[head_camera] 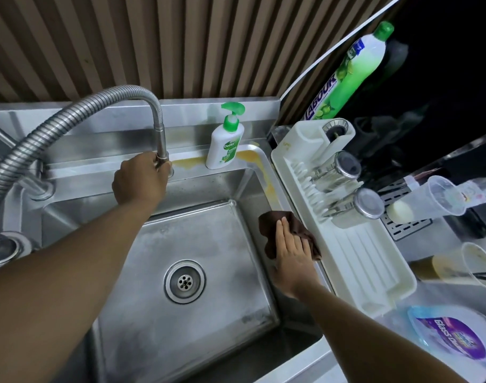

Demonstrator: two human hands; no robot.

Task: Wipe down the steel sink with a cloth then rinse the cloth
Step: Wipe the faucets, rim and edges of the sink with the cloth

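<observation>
The steel sink [208, 244] fills the middle, with a round drain [185, 281] in its floor. A brown cloth [272, 225] lies on the sink's right rim, and my right hand [290, 251] presses flat on it with straight fingers. My left hand [141, 181] grips the lower end of the flexible steel faucet [159, 120] above the sink's back edge. No water runs from the spout. A yellowish stain [251, 156] marks the back right corner of the rim.
A white soap pump bottle [222, 143] stands on the back ledge. Right of the sink a white drying rack [355, 250] holds two upturned glasses [335, 170]. A green dish soap bottle [349, 73], plastic cups [443, 196] and a cleaner pouch [451, 338] lie further right.
</observation>
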